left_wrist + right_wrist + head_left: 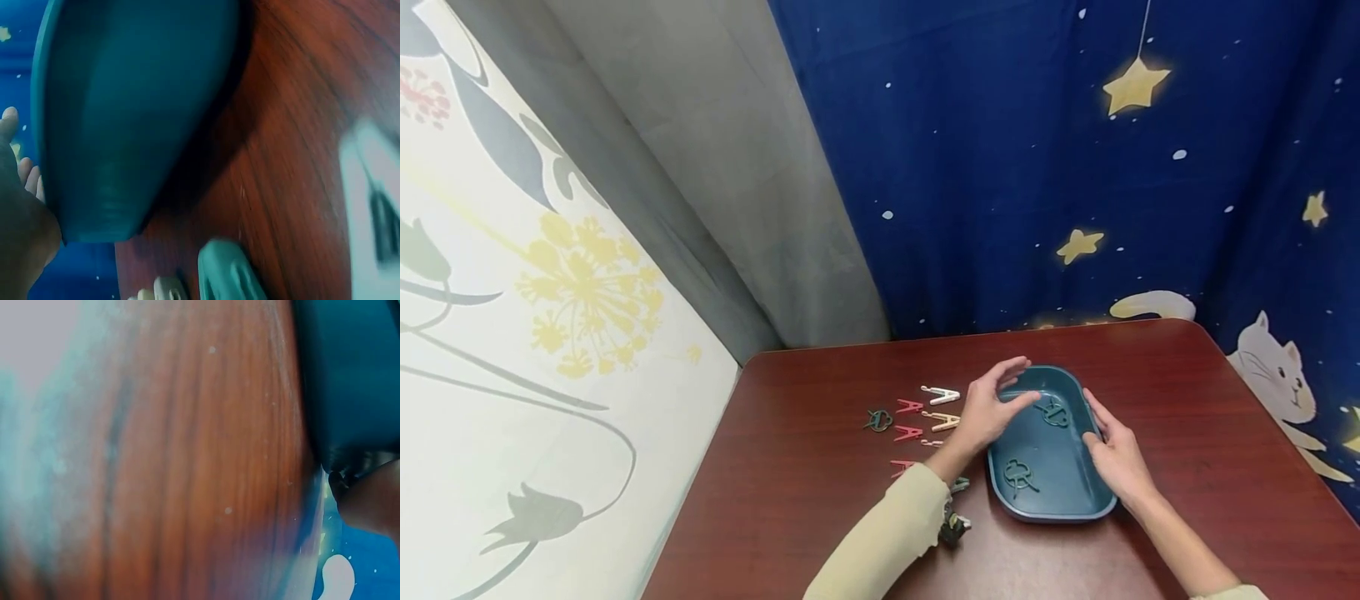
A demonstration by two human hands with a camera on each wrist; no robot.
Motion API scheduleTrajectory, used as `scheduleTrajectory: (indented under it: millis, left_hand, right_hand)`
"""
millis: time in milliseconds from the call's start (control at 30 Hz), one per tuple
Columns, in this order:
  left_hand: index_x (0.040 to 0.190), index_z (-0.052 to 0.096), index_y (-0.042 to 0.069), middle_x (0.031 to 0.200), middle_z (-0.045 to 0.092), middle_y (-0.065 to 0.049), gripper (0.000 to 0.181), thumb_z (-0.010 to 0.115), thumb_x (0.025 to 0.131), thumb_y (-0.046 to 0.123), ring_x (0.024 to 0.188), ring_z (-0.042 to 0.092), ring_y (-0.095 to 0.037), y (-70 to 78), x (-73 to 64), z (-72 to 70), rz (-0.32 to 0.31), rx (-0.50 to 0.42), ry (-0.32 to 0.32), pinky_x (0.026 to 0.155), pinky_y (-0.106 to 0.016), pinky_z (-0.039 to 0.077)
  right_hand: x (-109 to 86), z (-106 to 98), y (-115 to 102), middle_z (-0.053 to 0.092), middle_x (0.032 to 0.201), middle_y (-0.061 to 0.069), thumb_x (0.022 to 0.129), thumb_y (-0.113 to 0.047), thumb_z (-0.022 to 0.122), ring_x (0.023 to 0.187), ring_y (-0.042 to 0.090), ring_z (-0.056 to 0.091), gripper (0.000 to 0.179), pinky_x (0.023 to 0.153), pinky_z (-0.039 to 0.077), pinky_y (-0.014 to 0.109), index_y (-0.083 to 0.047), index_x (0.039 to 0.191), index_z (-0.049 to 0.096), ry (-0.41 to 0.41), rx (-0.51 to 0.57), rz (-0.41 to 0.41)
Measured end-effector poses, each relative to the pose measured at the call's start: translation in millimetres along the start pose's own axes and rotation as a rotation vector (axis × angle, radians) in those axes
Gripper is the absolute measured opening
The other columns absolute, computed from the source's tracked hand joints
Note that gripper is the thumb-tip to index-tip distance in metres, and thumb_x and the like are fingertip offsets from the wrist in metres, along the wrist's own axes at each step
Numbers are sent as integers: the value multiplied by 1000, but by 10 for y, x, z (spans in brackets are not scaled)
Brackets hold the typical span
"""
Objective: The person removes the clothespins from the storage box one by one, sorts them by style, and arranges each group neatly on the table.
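A dark teal-blue tray [1052, 467] with rounded corners lies on the table; in the left wrist view its outer side [144, 119] looms large. Two green openwork pieces, one at the far end [1054, 412] and another near the front left [1018, 475], lie inside. My right hand [1118, 457] grips the tray's right wall, thumb at the rim and fingers outside. In the right wrist view, part of that hand [372, 500] shows at the tray's edge. Over the left rim hovers my left hand [988, 408], fingers extended and thumb apart, holding nothing.
Left of the tray lie small clothespins: red ones [908, 433], a white one [942, 394] and a yellowish one [942, 420]. A third green openwork piece [878, 420] sits left of them. Near my left sleeve are a green clip [959, 484] and a black item [953, 528].
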State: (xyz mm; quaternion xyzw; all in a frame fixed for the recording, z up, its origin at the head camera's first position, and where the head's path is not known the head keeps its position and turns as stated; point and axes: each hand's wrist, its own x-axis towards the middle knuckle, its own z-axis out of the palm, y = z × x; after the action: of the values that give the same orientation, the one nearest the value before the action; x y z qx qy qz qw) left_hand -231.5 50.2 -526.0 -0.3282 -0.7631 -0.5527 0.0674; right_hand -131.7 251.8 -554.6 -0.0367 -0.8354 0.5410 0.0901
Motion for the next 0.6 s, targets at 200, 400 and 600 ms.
scheduleTrajectory:
  millis: [200, 400, 600]
  left_hand:
    - [137, 55, 18, 134, 62, 3, 57, 79, 86, 25, 124, 55, -4, 13, 73, 109, -28, 110, 9, 100, -18, 44]
    - [139, 54, 19, 134, 61, 8, 58, 76, 88, 34, 121, 57, -2, 92, 107, 138, -65, 248, -45, 100, -17, 43]
    - [140, 53, 19, 134, 60, 12, 56, 71, 91, 40, 120, 56, 1, 113, 67, 253, -85, 349, -95, 99, -16, 43]
  right_hand:
    - [-1, -25, 7, 44, 147, 24, 97, 1, 46, 117, 25, 52, 68, 70, 36, 12, -23, 158, 25, 15, -43, 21]
    - [5, -38, 7, 43, 147, 24, 98, 1, 46, 115, 23, 53, 67, 70, 37, 12, -20, 158, 25, 7, -52, 22]
    - [15, -8, -12, 42, 148, 26, 98, 1, 45, 131, 38, 45, 67, 75, 35, 5, -19, 158, 23, -24, -17, 25]
